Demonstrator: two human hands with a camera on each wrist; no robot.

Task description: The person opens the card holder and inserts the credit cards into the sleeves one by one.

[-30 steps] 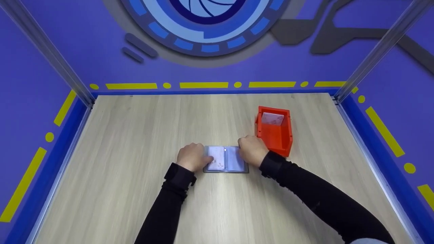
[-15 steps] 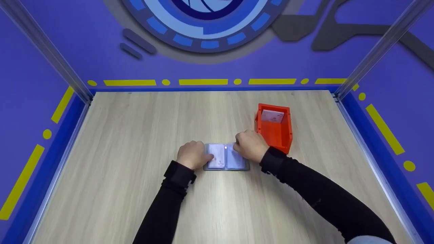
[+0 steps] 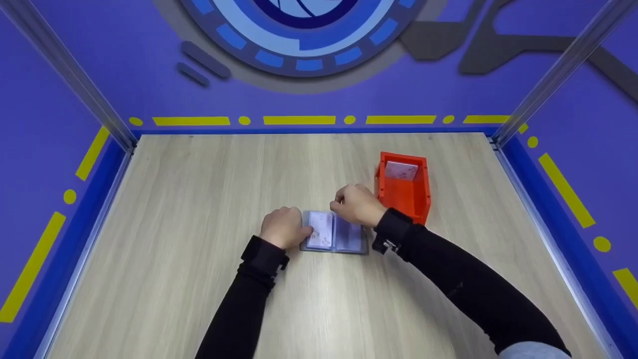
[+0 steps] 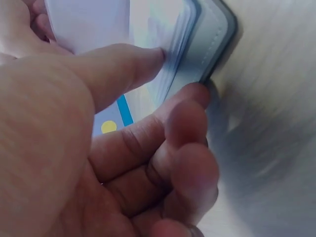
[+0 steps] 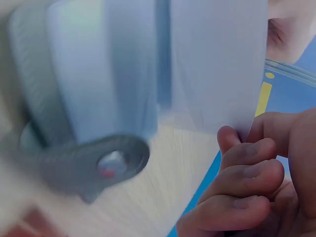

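While both hands work over a pale wood-grain table, a small card holder lies spread open near the middle, a little left of a red bin. The left hand grips the holder's left edge, thumb on top of the sleeves and fingers curled at the rim of the cover. The right hand is raised over the far part of the right half; the right wrist view shows a lifted clear sleeve pinched at its corner between thumb and fingers, the other fingers folded close together.

The step in hand appears to be turning or parting a page. The next move probably calls for a light, steady pinch on that one sleeve, with the left thumb holding the rest down.

The holder has a grey cover with pale stitching round the edge and rounded corners, and a strap with a metal snap, slightly blurred. A pale card with pinkish marks shows in the left half; the right half looks bluish and glossy. A similar card leans inside the bin's far end.
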